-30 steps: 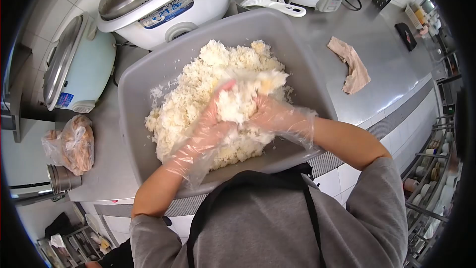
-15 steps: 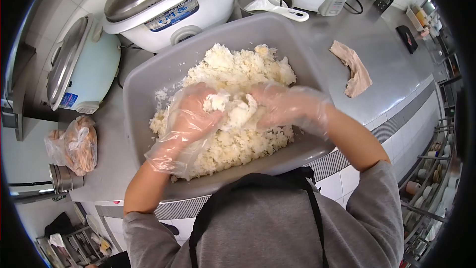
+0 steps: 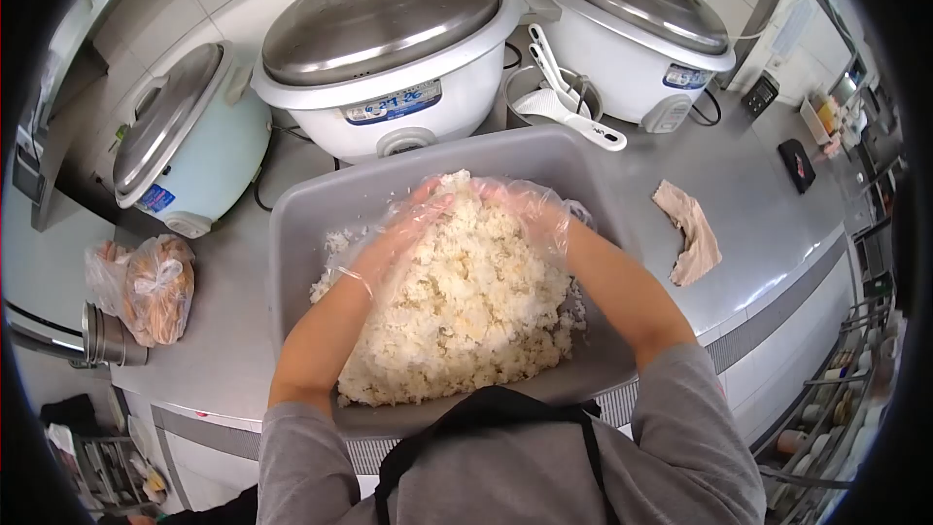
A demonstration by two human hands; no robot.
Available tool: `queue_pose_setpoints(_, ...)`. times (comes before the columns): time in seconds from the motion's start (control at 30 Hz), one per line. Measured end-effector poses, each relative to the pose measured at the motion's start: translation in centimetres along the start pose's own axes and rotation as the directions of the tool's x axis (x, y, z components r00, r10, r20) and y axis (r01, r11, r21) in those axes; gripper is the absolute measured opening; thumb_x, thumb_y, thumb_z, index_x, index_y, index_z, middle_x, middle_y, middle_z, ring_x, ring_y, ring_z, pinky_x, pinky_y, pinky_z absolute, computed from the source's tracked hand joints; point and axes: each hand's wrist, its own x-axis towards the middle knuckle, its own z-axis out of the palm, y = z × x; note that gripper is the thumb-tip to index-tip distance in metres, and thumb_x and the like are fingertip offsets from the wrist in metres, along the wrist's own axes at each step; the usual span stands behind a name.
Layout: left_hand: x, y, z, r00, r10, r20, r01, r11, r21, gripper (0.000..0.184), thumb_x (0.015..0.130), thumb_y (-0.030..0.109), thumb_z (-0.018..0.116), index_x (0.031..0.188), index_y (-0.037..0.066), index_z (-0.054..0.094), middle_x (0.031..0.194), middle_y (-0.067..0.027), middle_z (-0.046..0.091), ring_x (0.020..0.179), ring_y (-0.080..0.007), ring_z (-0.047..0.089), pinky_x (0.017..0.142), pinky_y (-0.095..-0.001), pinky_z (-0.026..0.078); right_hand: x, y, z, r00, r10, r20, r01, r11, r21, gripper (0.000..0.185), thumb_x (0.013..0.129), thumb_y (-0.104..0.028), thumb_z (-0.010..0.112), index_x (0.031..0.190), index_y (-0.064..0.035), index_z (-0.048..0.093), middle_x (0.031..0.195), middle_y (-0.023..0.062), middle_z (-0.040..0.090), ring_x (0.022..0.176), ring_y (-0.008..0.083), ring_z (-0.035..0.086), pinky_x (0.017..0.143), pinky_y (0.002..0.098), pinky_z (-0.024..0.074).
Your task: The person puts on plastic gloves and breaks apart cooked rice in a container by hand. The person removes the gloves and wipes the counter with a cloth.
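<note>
A heap of cooked white rice (image 3: 457,301) lies in a deep grey plastic tub (image 3: 292,219). My left hand (image 3: 416,219), in a clear plastic glove, is cupped round the far left side of the heap. On the far right side, my right hand (image 3: 533,209) wears the same kind of glove and also curves round the rice. Both hands press against the rice with their fingers toward the back, and the fingertips are partly hidden by it. Loose grains stick to the tub's bottom left of the heap.
Three lidded rice cookers stand behind: a pale blue one (image 3: 209,151), a large white one (image 3: 321,102) and another white one (image 3: 622,53). A metal pot (image 3: 525,92) holds white rice paddles (image 3: 593,128). A bagged item (image 3: 160,282) and a cloth (image 3: 688,233) lie beside the tub.
Both hands have moved from the middle of the heap to its far side. The clumps between them are no longer held up, and the view has tilted up toward the cookers.
</note>
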Motion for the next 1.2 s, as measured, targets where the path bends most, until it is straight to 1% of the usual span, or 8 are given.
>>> queue_pose_setpoints(0.3, -4.3, 5.0, 1.0, 0.957, -0.065, 0.282, 0.127, 0.970, -0.206, 0.064, 0.079, 0.008, 0.067, 0.137, 0.006, 0.037, 0.107, -0.0070, 0.061, 0.098, -0.0137, 0.058, 0.085, -0.0247, 0.046, 0.6, 1.6, 2.5, 0.981, -0.171, 0.096, 0.196, 0.852, -0.486, 0.085, 0.063, -0.016, 0.083, 0.134, -0.0046, 0.039, 0.124, 0.0120, 0.051, 0.116, 0.0204, 0.048, 0.101, 0.0319, 0.0365)
queue_pose_setpoints(0.5, -7.8, 6.5, 1.3, 0.980, 0.197, 0.005, -0.190, 0.951, -0.245, 0.052, 0.079, -0.001, 0.064, 0.127, 0.006, 0.046, 0.107, -0.0050, 0.058, 0.094, -0.0105, 0.057, 0.082, -0.0238, 0.046, -1.4, 1.7, 5.5, 0.965, -0.223, 0.140, 0.228, 0.974, -0.019, 0.068, 0.071, -0.012, 0.076, 0.130, -0.0080, 0.043, 0.132, 0.0088, 0.045, 0.119, 0.0194, 0.045, 0.103, 0.0313, 0.0339)
queue_pose_setpoints(0.67, -9.7, 6.8, -0.8, 0.967, 0.251, -0.043, -0.246, 0.874, -0.419, 0.044, 0.085, 0.004, 0.059, 0.126, 0.000, 0.045, 0.109, -0.0069, 0.060, 0.094, -0.0102, 0.056, 0.082, -0.0246, 0.047, -4.1, -1.5, 8.0, 0.887, -0.378, 0.266, 0.460, 0.784, -0.418, 0.059, 0.080, -0.011, 0.069, 0.131, -0.0049, 0.039, 0.126, 0.0084, 0.051, 0.110, 0.0145, 0.050, 0.094, 0.0303, 0.0409)
queue_pose_setpoints(0.77, -11.8, 8.7, -0.3, 0.965, 0.135, -0.224, -0.181, 0.963, -0.201, 0.041, 0.088, 0.005, 0.055, 0.127, -0.001, 0.044, 0.109, -0.0080, 0.059, 0.091, -0.0096, 0.057, 0.082, -0.0246, 0.047, -4.2, -0.7, 7.4, 0.952, -0.193, 0.236, 0.162, 0.976, 0.142, 0.044, 0.086, -0.015, 0.064, 0.125, -0.0029, 0.047, 0.114, 0.0075, 0.059, 0.099, 0.0127, 0.055, 0.086, 0.0314, 0.0444)
queue_pose_setpoints(0.83, -11.5, 8.1, -0.6, 0.981, 0.077, -0.177, -0.057, 0.992, 0.115, 0.037, 0.091, 0.015, 0.053, 0.124, -0.001, 0.048, 0.111, -0.0108, 0.060, 0.094, -0.0155, 0.058, 0.088, -0.0294, 0.045, -3.7, 0.5, 6.0, 0.969, -0.167, 0.182, 0.154, 0.984, 0.088, 0.035, 0.089, -0.021, 0.059, 0.119, -0.0025, 0.052, 0.103, 0.0074, 0.063, 0.090, 0.0132, 0.058, 0.082, 0.0324, 0.0455)
queue_pose_setpoints(0.97, -11.7, 5.4, -1.5, 0.988, 0.088, -0.129, -0.074, 0.991, 0.115, 0.043, 0.093, 0.030, 0.049, 0.126, 0.004, 0.048, 0.113, -0.0116, 0.059, 0.104, -0.0219, 0.056, 0.093, -0.0343, 0.041, -3.1, -2.4, 5.2, 0.996, -0.064, 0.054, 0.079, 0.511, -0.856, 0.039, 0.093, -0.032, 0.049, 0.117, -0.0016, 0.052, 0.088, 0.0088, 0.062, 0.080, 0.0176, 0.059, 0.081, 0.0333, 0.0447)
queue_pose_setpoints(1.1, -11.5, 4.9, -0.9, 0.993, 0.094, -0.073, -0.079, 0.980, 0.183, 0.050, 0.092, 0.041, 0.047, 0.131, 0.009, 0.044, 0.119, -0.0115, 0.056, 0.114, -0.0267, 0.050, 0.098, -0.0363, 0.037, -1.2, -4.5, 4.5, 0.912, 0.385, -0.138, -0.274, 0.326, -0.905, 0.040, 0.098, -0.021, 0.035, 0.133, -0.0026, 0.040, 0.125, 0.0119, 0.048, 0.107, 0.0159, 0.052, 0.099, 0.0349, 0.0356)
queue_pose_setpoints(1.2, -11.2, 8.7, -0.9, 0.993, 0.065, -0.097, 0.015, 0.751, 0.660, 0.058, 0.088, 0.045, 0.051, 0.135, 0.012, 0.038, 0.131, -0.0138, 0.048, 0.123, -0.0309, 0.044, 0.106, -0.0359, 0.030, 0.9, 1.0, -3.9, 0.956, 0.237, 0.173, -0.081, 0.781, -0.619, 0.048, 0.098, -0.028, 0.036, 0.136, 0.0020, 0.036, 0.138, 0.0173, 0.039, 0.123, 0.0194, 0.042, 0.106, 0.0365, 0.0315)
